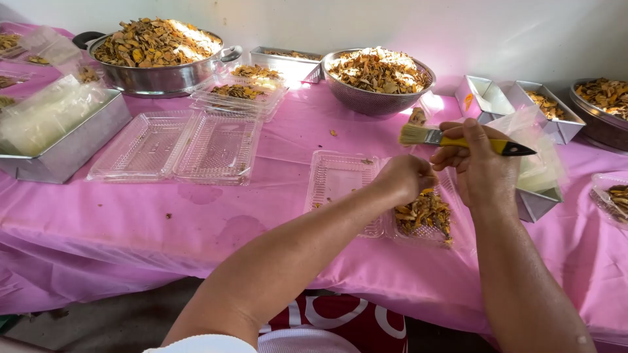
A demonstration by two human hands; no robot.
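My right hand (pixel 476 163) grips a small paintbrush (pixel 458 138) with a yellow and black handle, its bristles pointing left above the table. My left hand (pixel 407 176) is closed over dried yellow-brown slices (pixel 424 212) heaped in the right half of an open clear plastic clamshell box (pixel 340 180). Whether the fingers pinch any slices is hidden. The box's left half holds only a few crumbs.
A pink cloth (pixel 196 216) covers the table. An empty open clamshell (pixel 180 147) lies left. Behind are a large pot (pixel 157 78) and a colander (pixel 376 98) heaped with slices, filled clamshells (pixel 239 95), metal trays (pixel 65 147) (pixel 497 98) and clear bags (pixel 540 163).
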